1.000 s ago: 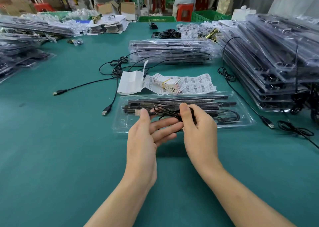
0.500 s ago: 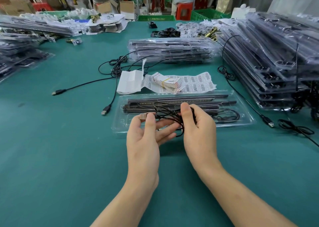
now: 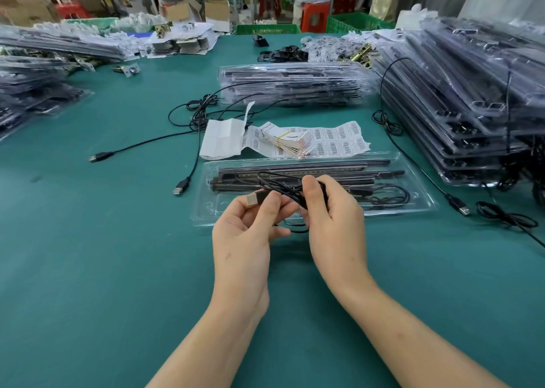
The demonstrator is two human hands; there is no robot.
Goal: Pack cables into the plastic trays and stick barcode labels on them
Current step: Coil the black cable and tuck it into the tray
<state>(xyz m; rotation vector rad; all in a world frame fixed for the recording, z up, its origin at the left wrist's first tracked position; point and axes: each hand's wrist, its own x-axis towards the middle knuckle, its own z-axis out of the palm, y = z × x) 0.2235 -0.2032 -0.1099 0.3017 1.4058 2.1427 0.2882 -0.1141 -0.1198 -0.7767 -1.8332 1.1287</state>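
Head view looks down on a green worktop [image 3: 88,269] where a person works over an open plastic tray [image 3: 206,210] lying just beyond the hands. The left hand [image 3: 244,234] pinches the USB plug end of a black cable [image 3: 283,185] between thumb and fingers. The right hand [image 3: 333,219] has its fingers curled round the gathered loops of the same cable. The bundle hangs just above the tray's near edge, not yet laid in it.

From where I stand the tray already holds its long dark strips [image 3: 324,171] and a thin coiled lead [image 3: 395,194] at its right end. I'd judge the coiling nearly done, with seating the cable and labelling left. The sheet of barcode labels [image 3: 333,141] lies just past the tray, and I can see no label on this tray.

A stack of filled trays [image 3: 292,84] sits at the far centre, and a tall pile [image 3: 472,107] rises on the right. Several loose cables [image 3: 191,113] sprawl to the left and another lies near the right pile, so more packing looks to be ahead.
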